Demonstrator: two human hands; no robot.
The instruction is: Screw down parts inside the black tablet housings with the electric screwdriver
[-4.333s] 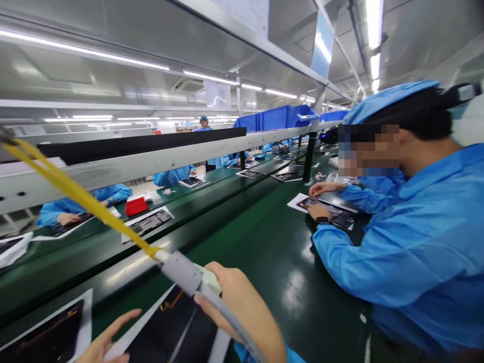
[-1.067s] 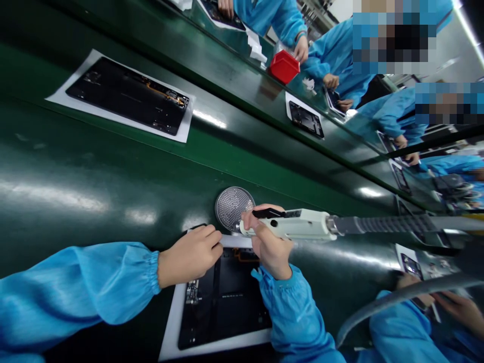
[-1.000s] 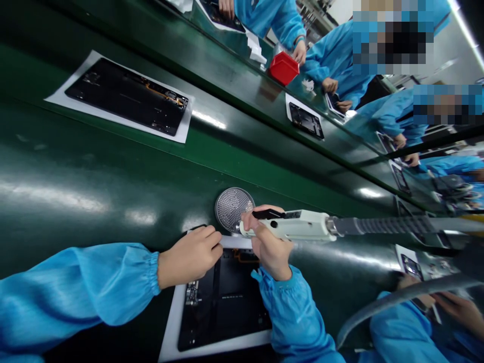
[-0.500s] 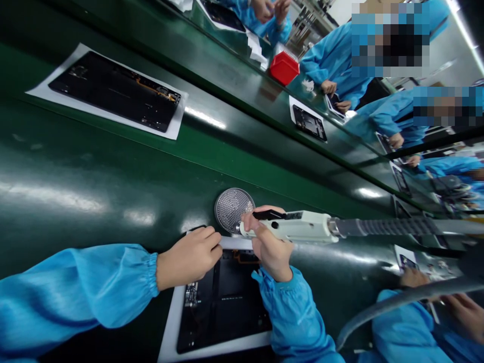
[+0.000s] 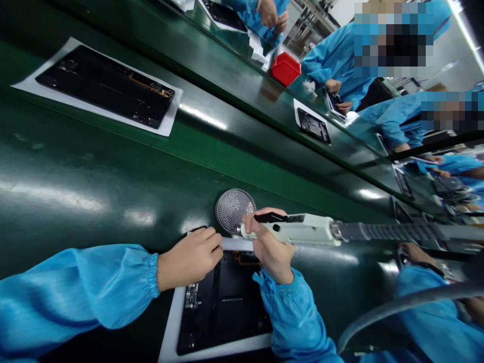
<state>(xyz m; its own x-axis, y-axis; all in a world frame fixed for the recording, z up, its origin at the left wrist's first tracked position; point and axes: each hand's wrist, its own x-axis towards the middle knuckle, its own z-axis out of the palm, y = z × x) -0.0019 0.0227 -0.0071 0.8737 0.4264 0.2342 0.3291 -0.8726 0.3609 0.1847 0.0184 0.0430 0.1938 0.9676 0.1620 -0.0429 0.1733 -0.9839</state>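
Head view is showing the right hand (image 5: 271, 250) still closed around a white corded electric screwdriver (image 5: 298, 229), its nose at a round mesh dish (image 5: 231, 212), while the left hand (image 5: 189, 264) is resting at the edge of a black tablet panel (image 5: 223, 315) on a white sheet (image 5: 169, 327).

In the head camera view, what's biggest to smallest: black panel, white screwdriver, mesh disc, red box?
1. black panel
2. white electric screwdriver
3. round mesh disc and red box: they look alike, and the box is farther, so unsure.
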